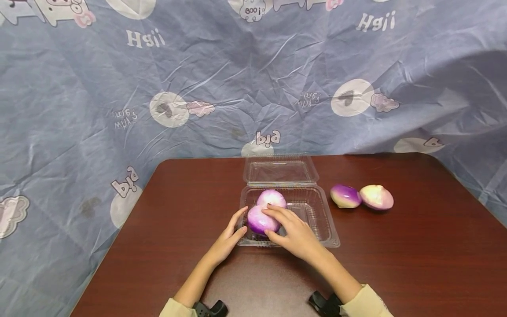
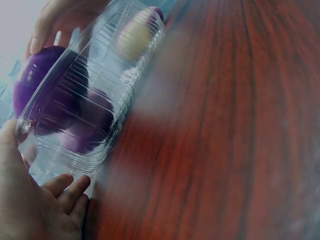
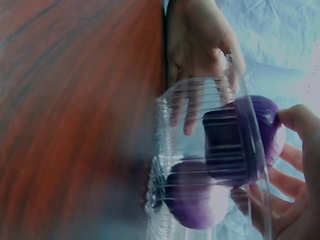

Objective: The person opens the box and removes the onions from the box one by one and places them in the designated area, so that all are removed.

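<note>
A clear plastic clamshell box (image 1: 330, 229) stands on the table with its lid (image 1: 281, 171) laid back. Inside its left half are two purple-and-white onions, a rear onion (image 1: 272, 198) and a front onion (image 1: 262, 220). My right hand (image 1: 295, 231) holds the front onion between thumb and fingers; in the right wrist view this onion (image 3: 270, 120) sits higher than the other onion (image 3: 195, 200). Against the box's left side rests my left hand (image 1: 226, 242), its fingers extended along the outer wall and a fingertip at the rim corner in the left wrist view.
To the right of the box, two more onions lie side by side on the brown table (image 1: 428, 246), a purple one (image 1: 345, 196) and a paler one (image 1: 376, 197). A blue printed cloth (image 1: 222, 88) hangs behind the table's far edge.
</note>
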Tool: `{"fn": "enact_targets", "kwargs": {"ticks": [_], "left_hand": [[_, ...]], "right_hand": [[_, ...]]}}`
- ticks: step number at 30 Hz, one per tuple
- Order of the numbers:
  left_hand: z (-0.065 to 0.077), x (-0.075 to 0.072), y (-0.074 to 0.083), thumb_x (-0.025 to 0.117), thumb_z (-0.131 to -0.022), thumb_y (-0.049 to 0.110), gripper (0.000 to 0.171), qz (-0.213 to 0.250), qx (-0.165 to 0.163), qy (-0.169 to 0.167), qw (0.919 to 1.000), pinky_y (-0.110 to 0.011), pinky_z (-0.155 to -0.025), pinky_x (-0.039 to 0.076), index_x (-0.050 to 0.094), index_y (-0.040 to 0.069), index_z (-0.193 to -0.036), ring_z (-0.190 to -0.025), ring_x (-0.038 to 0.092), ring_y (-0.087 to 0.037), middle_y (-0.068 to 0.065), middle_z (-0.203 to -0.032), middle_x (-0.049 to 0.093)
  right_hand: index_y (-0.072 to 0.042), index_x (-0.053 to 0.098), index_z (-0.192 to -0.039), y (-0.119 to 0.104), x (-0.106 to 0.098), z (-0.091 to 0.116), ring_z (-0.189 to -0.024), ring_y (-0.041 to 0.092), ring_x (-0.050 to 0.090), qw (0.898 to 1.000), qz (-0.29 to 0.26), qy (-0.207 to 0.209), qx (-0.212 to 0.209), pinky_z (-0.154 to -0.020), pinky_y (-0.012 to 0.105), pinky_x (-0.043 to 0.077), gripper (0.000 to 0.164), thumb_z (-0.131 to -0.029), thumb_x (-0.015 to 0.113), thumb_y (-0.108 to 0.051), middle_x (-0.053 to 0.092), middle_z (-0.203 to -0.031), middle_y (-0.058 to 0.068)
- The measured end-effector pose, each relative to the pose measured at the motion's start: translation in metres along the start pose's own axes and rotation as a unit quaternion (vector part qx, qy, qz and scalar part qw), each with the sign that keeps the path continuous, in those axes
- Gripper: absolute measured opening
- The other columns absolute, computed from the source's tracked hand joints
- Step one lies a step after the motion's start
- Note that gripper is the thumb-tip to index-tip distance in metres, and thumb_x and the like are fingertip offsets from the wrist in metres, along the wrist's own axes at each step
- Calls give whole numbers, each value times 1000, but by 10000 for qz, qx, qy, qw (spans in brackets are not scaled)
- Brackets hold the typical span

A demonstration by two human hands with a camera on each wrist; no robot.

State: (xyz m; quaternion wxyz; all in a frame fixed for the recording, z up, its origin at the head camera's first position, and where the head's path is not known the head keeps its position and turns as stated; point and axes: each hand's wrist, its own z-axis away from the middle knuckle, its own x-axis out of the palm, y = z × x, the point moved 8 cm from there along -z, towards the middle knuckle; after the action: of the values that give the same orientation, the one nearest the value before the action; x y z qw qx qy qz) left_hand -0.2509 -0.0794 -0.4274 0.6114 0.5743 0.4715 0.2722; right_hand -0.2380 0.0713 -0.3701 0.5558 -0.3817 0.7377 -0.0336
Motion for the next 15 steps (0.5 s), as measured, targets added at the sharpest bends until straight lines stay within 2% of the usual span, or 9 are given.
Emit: {"fn": "enact_targets", "kwargs": {"ticks": [8,13,15], "left_hand": [[0,1,0,37,-97,13,54,25,-37,-88,10000,-55,-111,8,13,10,-146,-141,5,-29,-15,-152,11],[0,1,2,37,-97,12,54,29,23,-80,10000,-54,-112,9,14,7,-145,-141,6,-29,-16,-152,12],[0,1,2,37,-97,12,54,50,36,-93,9999,-54,-112,9,14,7,-145,-141,6,-29,-16,-152,12]], "right_hand": [[-22,53,-127,7,-22,5,-123,26,45,9977,-468,480,11,-95,50,42,48,-81,67,-28,49,-133,1],[-18,54,-125,13,-40,10,-121,22,46,9937,-563,957,-146,-93,39,44,51,-78,71,-19,48,-133,2],[-18,54,-125,16,-47,12,-121,21,45,9922,-549,1101,-174,-94,30,43,52,-77,71,-17,48,-133,2]]}}
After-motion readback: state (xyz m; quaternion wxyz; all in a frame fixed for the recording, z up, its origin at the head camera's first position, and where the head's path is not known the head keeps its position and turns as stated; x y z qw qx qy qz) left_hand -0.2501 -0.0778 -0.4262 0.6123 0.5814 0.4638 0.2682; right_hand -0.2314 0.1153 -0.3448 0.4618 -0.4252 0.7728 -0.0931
